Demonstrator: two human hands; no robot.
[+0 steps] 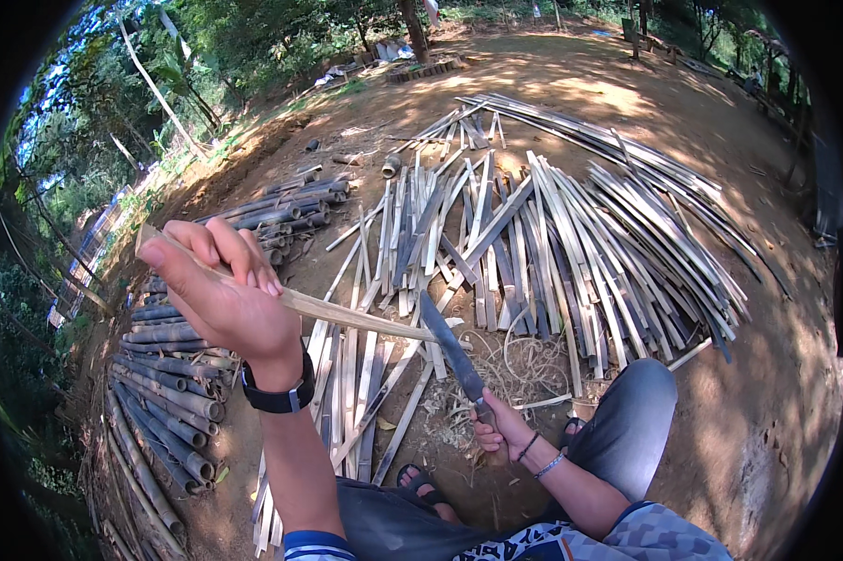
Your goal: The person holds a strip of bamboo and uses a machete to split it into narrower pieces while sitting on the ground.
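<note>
My left hand (pixel 221 290) is raised at the left, its fingers closed around a pale split bamboo strip (pixel 356 318). The strip runs from above my thumb down and right to the middle of the view. In my right hand (pixel 501 425), low and near my knees, is the handle of a machete (pixel 457 353) with a wide dark blade. The blade points up and away from me, and the strip's far end meets or overlaps it; I cannot tell whether they touch. Thin curled bamboo shavings (pixel 524 369) lie on the ground beyond my right hand.
Many split bamboo strips (pixel 571 234) lie piled ahead and to the right. More strips (pixel 347 393) lie below my left arm. Uncut dark bamboo poles (pixel 174 374) are stacked at the left. My sandalled foot (pixel 426 486) and bent knee (pixel 641 402) are close to the machete.
</note>
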